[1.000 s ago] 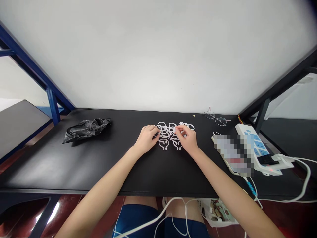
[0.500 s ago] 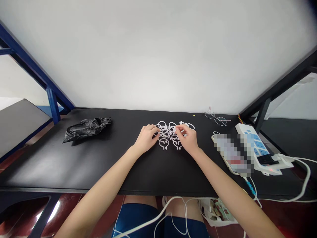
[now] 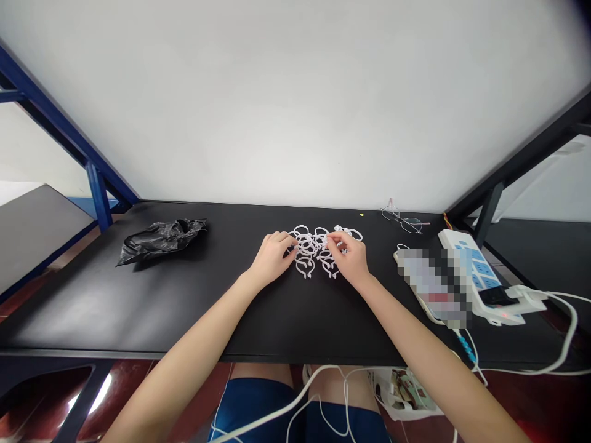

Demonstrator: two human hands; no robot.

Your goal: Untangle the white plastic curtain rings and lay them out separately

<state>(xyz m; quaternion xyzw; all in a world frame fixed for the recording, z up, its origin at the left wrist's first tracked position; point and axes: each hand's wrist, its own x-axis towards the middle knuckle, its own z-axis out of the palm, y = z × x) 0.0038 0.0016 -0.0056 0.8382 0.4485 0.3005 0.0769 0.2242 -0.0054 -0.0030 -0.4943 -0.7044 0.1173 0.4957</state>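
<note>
A tangle of white open rings with small knobbed ends, like plastic curtain rings (image 3: 305,266), lies on the black tabletop (image 3: 295,320). My left hand (image 3: 273,258) rests at the pile's left edge, thumb and fingertips closed on a ring there. At the right side of the pile, my right hand (image 3: 349,255) pinches another ring between thumb and forefinger. Several rings overlap in the space between the two hands. My fingers partly hide the rings they touch.
A crumpled black plastic bag (image 3: 161,241) lies to the left. On the right are eyeglasses (image 3: 406,223), a blurred-out phone (image 3: 422,301) and a white power strip (image 3: 480,271) with plugs. White cables (image 3: 295,400) hang across my lap. A white wall (image 3: 295,111) stands behind.
</note>
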